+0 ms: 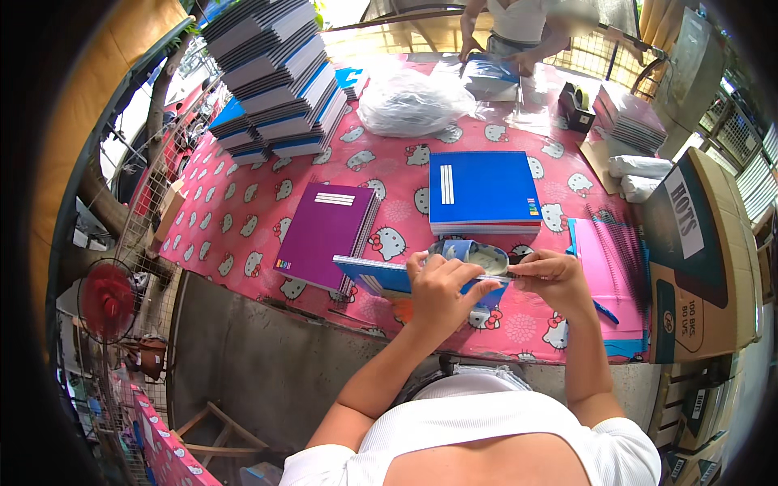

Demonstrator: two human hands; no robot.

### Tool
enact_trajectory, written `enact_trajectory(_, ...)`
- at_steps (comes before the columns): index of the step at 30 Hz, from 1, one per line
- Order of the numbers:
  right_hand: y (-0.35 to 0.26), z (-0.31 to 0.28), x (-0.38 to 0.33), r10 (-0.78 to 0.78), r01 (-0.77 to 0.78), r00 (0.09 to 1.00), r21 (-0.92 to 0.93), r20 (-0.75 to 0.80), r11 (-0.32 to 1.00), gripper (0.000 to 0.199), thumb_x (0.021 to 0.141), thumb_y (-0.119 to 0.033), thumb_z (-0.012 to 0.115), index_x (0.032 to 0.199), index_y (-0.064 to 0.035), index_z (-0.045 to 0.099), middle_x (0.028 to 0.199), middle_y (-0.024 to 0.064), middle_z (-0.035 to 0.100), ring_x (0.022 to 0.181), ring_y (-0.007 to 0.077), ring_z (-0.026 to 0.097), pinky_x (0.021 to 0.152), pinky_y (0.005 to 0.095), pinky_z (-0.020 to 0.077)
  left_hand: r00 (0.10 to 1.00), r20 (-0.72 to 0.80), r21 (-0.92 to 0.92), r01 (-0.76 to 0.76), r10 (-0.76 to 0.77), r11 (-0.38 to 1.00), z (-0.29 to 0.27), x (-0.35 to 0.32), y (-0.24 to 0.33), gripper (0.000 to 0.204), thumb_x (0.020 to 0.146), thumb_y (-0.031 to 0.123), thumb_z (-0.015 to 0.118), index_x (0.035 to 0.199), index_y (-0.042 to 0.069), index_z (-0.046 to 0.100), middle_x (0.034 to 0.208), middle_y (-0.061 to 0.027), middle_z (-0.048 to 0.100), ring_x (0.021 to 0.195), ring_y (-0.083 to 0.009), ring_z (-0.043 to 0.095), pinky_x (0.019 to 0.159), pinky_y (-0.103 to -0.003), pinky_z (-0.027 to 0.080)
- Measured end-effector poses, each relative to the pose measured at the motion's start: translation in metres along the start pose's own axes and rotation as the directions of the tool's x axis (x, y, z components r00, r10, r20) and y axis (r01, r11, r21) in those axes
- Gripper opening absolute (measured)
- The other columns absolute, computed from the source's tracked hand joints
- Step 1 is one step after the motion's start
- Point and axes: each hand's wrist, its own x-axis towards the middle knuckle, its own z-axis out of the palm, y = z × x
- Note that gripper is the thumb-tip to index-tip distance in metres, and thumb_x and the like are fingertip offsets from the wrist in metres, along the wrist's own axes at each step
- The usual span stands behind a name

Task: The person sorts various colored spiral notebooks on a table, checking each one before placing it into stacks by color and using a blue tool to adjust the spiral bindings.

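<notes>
My left hand is closed around a blue notebook, which stands on its long edge near the table's front. At the notebook's right end, my right hand pinches with thumb and fingertips; what lies between them is too small to make out. Just behind the notebook is a round blue-patterned container with a whitish inside, partly hidden by my left hand. A pile of purple notebooks lies to the left. Farther back is a pile with a blue cover on top.
Tall notebook stacks rise at the far left beside a clear plastic bag. Black spiral coils, pink sheets and a blue pen lie right, beside a cardboard box. Across the table, another person's hands handle notebooks.
</notes>
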Motion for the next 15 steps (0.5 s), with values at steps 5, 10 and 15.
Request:
enact_trajectory(5,0.003,0.003,-0.006,0.0,-0.003,0.998,-0.046,-0.068,0.999,0.031,0.074,0.003,0.073,0.104,-0.0052,0.071,0.083,0.0047,0.066,0.074,0.0101,0.061,0.064,0.0226,0.0482,0.999,-0.028,0.026,-0.014,0.015,1.0,-0.004,0.0,0.004,0.028,0.076,0.043,0.07,0.079,0.015,0.071,0.077,0.0017,0.065,0.077,-0.0168,0.056,0.089,-0.041,0.031)
enact_trajectory(10,0.011,-0.001,-0.028,0.132,-0.131,0.991,0.025,-0.024,0.991,0.06,0.075,0.003,0.072,0.13,-0.0077,0.052,0.082,0.0077,0.066,0.074,0.011,0.062,0.066,0.0251,0.05,0.996,-0.074,0.025,-0.044,0.046,0.999,-0.003,-0.002,0.005,0.028,0.076,0.042,0.07,0.081,0.015,0.07,0.079,0.002,0.065,0.081,-0.0169,0.056,0.088,-0.042,0.032)
enact_trajectory(15,-0.016,0.027,-0.042,0.336,-0.405,0.835,0.073,0.437,0.911,0.099,0.075,0.006,0.07,0.15,-0.0082,0.007,0.081,0.0095,0.067,0.074,0.0125,0.064,0.067,0.0282,0.0513,0.999,-0.028,-0.015,-0.037,0.036,0.999,-0.002,-0.009,0.0,0.027,0.077,0.041,0.07,0.082,0.014,0.068,0.076,0.0015,0.065,0.076,-0.0173,0.057,0.086,-0.04,0.033)
